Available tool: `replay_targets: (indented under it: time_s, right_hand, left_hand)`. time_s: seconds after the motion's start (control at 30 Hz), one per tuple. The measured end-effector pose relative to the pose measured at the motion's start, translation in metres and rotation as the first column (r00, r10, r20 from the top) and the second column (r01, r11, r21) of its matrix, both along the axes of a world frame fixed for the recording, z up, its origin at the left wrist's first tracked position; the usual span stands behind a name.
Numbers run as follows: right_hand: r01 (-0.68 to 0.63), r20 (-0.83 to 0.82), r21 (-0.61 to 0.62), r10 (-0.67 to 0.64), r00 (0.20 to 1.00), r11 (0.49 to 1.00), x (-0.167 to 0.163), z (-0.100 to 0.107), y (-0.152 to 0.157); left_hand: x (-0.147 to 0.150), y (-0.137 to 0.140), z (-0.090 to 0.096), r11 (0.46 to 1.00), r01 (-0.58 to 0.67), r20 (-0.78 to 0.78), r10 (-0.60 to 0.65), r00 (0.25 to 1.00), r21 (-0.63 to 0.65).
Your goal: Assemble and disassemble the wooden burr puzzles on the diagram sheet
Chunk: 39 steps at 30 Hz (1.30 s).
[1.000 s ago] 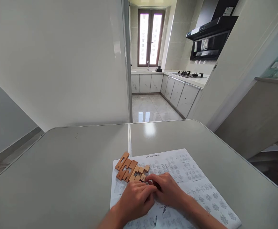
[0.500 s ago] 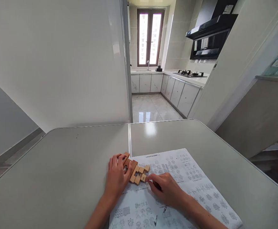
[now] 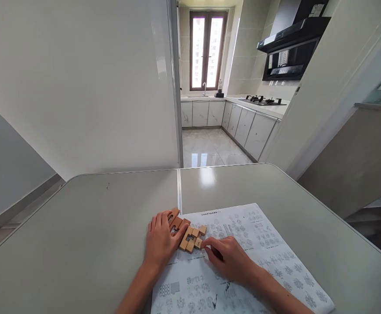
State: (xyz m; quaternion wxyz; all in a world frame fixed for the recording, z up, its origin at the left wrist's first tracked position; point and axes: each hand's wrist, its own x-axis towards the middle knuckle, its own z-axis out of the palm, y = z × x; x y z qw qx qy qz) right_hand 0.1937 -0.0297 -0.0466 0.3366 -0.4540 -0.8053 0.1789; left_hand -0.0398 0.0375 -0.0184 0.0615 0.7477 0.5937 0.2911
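Several notched wooden puzzle pieces lie together at the upper left of a printed sheet. My left hand rests over the reddish-brown pieces, its fingers on their left side and its thumb along their right side. Beside the thumb, lighter wooden pieces sit close together with small gaps between them. My right hand is curled, and its index finger and thumb meet the right edge of a small light piece that bears a dark mark. Part of the brown pieces is hidden under my left fingers.
The white sheet, printed with small diagrams, lies on a grey table with a seam down its middle. A white wall panel stands beyond the table's left half. Past the doorway are kitchen cabinets and a gas stove.
The whole view has shifted slightly. My left thumb reaches a little further over the brown pieces. My right fingertips stay at the small light piece.
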Motion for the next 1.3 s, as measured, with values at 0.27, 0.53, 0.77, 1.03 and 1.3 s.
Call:
replay_targets:
  time_s: [0.27,0.53,0.77,1.03,1.3]
  right_hand:
    - [0.006,0.008,-0.010,-0.006,1.000,1.000,-0.0003,0.0015,-0.0008]
    - [-0.002,0.018,-0.004,0.002,1.000,1.000,-0.0007,0.0034,-0.0007]
    - [-0.009,0.013,-0.013,0.009,1.000,1.000,-0.0006,0.0041,-0.0010]
    - [-0.003,0.012,-0.003,0.003,1.000,1.000,-0.0004,0.0028,-0.0004]
    - [-0.001,0.025,-0.005,0.001,1.000,1.000,0.0002,0.0004,0.0004]
  left_hand:
    - [-0.0040,0.0026,0.0011,1.000,-0.008,0.011,0.007,1.000,0.025]
    - [-0.0037,0.0006,0.0018,1.000,0.026,0.019,-0.026,0.999,0.010]
    - [-0.0045,0.0020,0.0023,0.999,0.031,0.010,-0.031,0.999,-0.007]
    - [-0.0034,0.0029,0.0044,1.000,0.010,0.057,-0.008,0.998,-0.025]
    - [-0.0018,0.0013,0.0048,0.998,0.061,0.148,-0.057,0.987,-0.023]
